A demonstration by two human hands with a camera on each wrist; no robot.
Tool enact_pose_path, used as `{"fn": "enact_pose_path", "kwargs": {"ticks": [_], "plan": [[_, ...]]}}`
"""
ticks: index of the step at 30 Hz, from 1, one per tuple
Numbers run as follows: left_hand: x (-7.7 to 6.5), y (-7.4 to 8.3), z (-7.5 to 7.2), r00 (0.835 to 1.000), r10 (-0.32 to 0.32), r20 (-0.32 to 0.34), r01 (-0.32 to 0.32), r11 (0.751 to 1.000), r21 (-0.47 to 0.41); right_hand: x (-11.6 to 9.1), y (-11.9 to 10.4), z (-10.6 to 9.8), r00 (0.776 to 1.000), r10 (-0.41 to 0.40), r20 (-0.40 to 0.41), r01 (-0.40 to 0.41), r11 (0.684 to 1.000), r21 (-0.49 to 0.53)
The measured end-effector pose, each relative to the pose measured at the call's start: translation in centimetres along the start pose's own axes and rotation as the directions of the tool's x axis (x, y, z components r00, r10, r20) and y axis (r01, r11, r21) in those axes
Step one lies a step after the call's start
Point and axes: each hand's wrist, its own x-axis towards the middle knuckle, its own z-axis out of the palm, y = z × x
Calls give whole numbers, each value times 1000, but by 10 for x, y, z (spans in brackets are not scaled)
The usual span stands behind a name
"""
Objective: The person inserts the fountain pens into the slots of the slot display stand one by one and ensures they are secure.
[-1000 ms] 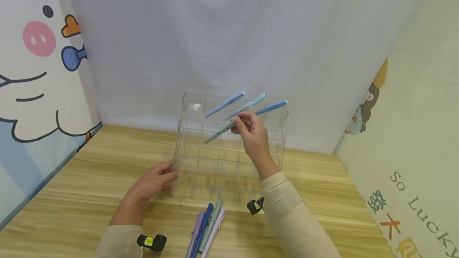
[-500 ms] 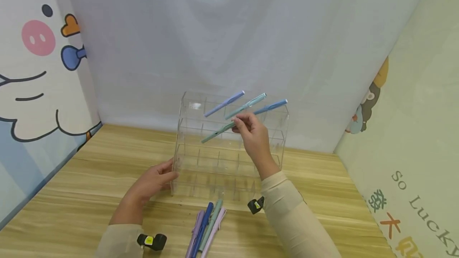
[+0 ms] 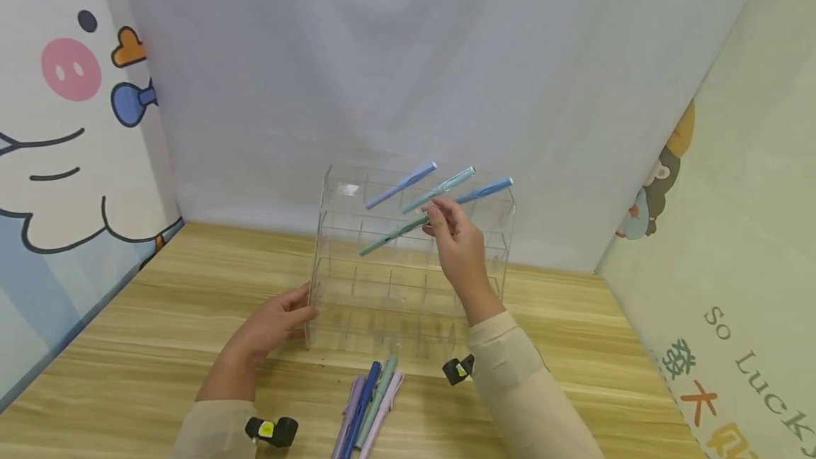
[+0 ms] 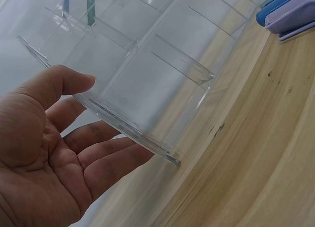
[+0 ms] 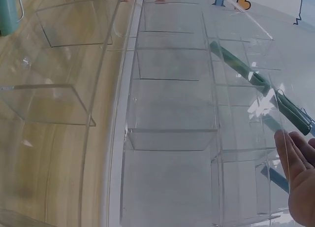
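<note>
My left hand [image 3: 277,321] grips the left side panel of a clear acrylic pen rack [image 4: 133,131], thumb on the near side and fingers behind. In the right wrist view, a dark green pen [image 5: 238,64] lies slanted in the rack, its clip end near my right hand [image 5: 302,175]. Those fingers are extended and appear apart from the pen. From the head view, my right hand [image 3: 460,246] is at the upper tiers, overlapping the green pen's upper end. Above it, a lavender pen [image 3: 401,185], a pale aqua pen [image 3: 440,190] and a blue pen [image 3: 486,190] rest in the top tier.
In front of the rack, several pens lie bunched on the wooden table [image 3: 127,346], among them a dark blue pen [image 3: 361,409] and a light pink-purple pen [image 3: 382,413]. A pale curtain [image 3: 408,62] hangs behind the rack; printed panels stand at both sides.
My right hand has slid slightly right along the green pen and come off its end, while the pen stays slanted in the rack. My left hand keeps its place.
</note>
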Motion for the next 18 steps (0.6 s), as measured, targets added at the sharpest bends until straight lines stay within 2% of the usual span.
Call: {"fn": "enact_pose_path", "kwargs": {"ticks": [5,11,18], "plan": [[0,-1,0,1000,5,5,-5,1000,-3,-9,-4,-10,999,-15,-36,17,999,45],[2,-2,2,1000,-2,-6,3,1000,9,-26,18,-22,997,-39,-65,47,989,137],[4,-6,1,1000,-12,-10,12,1000,-8,-55,23,-42,989,-135,-54,143,974,175]]}}
